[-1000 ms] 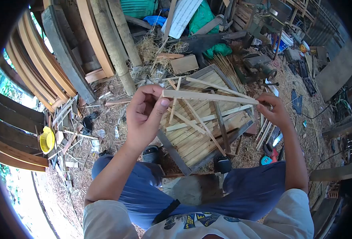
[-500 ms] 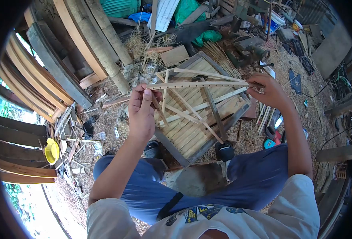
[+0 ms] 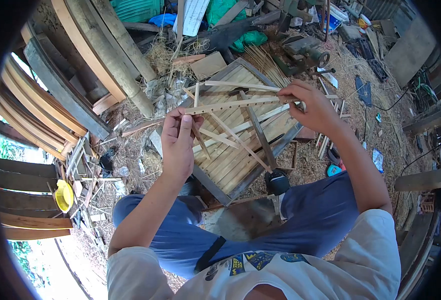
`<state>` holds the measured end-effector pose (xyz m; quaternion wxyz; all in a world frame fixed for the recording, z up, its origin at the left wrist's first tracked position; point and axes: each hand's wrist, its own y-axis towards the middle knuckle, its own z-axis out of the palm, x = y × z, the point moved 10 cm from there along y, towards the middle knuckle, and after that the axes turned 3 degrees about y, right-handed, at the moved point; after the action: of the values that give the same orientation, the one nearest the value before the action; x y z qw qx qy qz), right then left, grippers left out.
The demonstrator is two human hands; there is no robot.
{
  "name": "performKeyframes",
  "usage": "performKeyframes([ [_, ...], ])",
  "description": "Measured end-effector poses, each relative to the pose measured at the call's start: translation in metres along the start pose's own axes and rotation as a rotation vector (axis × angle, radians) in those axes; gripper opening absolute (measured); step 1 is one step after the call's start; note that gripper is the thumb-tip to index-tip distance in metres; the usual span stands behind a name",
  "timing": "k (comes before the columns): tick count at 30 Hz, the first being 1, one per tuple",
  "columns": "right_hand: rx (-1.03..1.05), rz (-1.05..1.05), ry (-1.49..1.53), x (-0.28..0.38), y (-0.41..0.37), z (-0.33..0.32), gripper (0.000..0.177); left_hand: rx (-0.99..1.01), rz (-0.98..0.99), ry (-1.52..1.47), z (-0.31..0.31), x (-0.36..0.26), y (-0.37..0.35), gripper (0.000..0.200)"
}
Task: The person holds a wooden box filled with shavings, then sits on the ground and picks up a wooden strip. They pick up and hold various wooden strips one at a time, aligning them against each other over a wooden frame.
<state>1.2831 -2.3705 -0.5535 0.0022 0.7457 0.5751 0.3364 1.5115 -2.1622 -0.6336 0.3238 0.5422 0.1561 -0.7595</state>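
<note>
A pale wooden strip with a row of small holes [image 3: 233, 105] is held up level across my view. Thumb and fingers of my left hand [image 3: 179, 135] pinch its left end. Closed round it further along is my right hand [image 3: 308, 104], and a short end of the strip sticks out past the knuckles. Beneath lies a slatted wooden panel in a dark frame [image 3: 214, 176]. Several loose sticks cross on it, among them a thin pale stick [image 3: 233, 131] and a darker wooden bar [image 3: 258, 129].
A yellow bowl [image 3: 64, 195] sits far left by long curved planks [image 3: 63, 107]. A metal vise [image 3: 308, 57] stands at the back right. By my right knee are a teal tape measure [image 3: 334, 170] and a black round object [image 3: 278, 182]. Wood scraps and shavings cover the ground.
My right hand has slid left along the holed strip, leaving its right end poking out beyond the fingers. My left hand keeps its pinch. The whole view has shifted slightly.
</note>
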Motion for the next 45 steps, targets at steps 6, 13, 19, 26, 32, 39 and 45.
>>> performKeyframes([
  [6,-0.034,-0.106,0.013,0.033,0.003,0.009,0.033,-0.013,-0.003,0.117,-0.006,-0.006,-0.001,0.019],
  [13,-0.057,-0.227,0.045,0.060,0.005,0.007,0.022,0.002,0.048,0.288,-0.011,-0.017,-0.011,0.021],
  [19,-0.109,-0.200,0.091,0.060,0.002,-0.005,0.018,0.070,0.153,0.513,-0.003,-0.039,-0.013,0.018],
  [26,-0.088,-0.173,0.098,0.054,0.003,-0.007,0.017,0.090,0.035,0.510,-0.004,-0.038,-0.007,0.020],
  [32,-0.086,-0.160,0.116,0.054,0.007,-0.001,0.020,0.159,-0.120,0.027,-0.004,-0.009,-0.012,0.020],
  [39,-0.042,-0.111,0.169,0.049,0.009,0.008,0.020,0.131,-0.045,-0.083,-0.001,-0.005,-0.015,0.023],
  [45,-0.056,-0.092,0.200,0.046,0.008,0.006,0.017,0.180,0.046,0.082,0.011,-0.009,-0.019,0.022],
])
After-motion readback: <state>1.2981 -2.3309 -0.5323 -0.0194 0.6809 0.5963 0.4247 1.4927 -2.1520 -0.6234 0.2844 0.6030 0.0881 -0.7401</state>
